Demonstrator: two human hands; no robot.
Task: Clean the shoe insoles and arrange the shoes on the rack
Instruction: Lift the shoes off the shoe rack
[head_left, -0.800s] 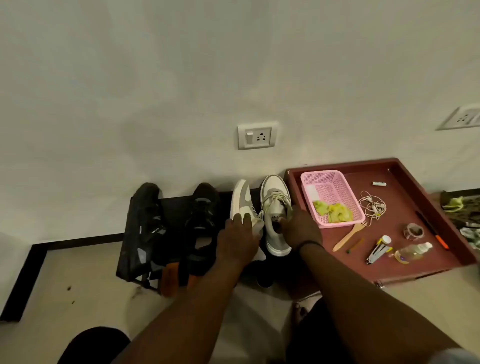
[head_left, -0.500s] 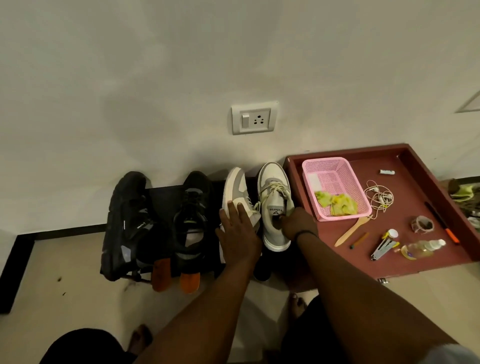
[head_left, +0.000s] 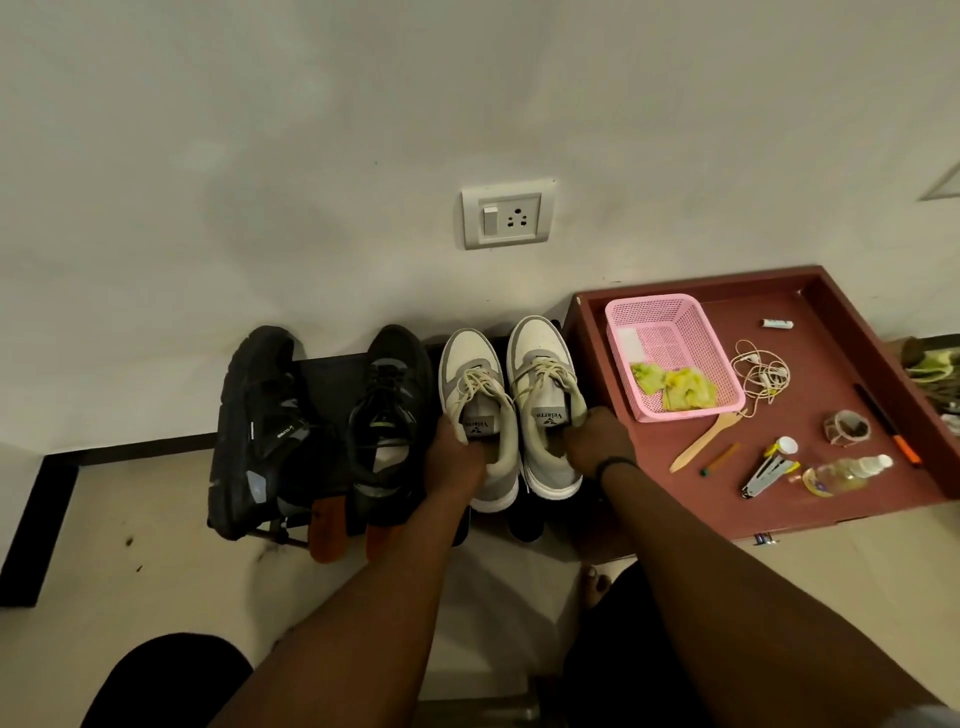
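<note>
Two white and grey sneakers stand side by side, toes to the wall, on a low black rack (head_left: 332, 371). My left hand (head_left: 453, 460) grips the left sneaker (head_left: 470, 364) at its opening, fingers inside by the tongue. My right hand (head_left: 597, 441) grips the right sneaker (head_left: 537, 353) at its collar in the same way. Left of them on the rack sit two black shoes: one upright (head_left: 389, 395), one tipped on its side (head_left: 257, 415).
Orange shoe soles (head_left: 327, 530) poke out from a lower shelf. To the right, a maroon tray (head_left: 826, 499) holds a pink basket (head_left: 670, 332) with yellow cloths, earphones, a wooden spoon, a bottle, tape. A wall socket (head_left: 508, 214) is above. My knee (head_left: 166, 680) is at bottom left.
The left sneaker, lying on its side under my left hand, now stands upright beside the right one. Both hands have shifted to grip the shoe openings.
</note>
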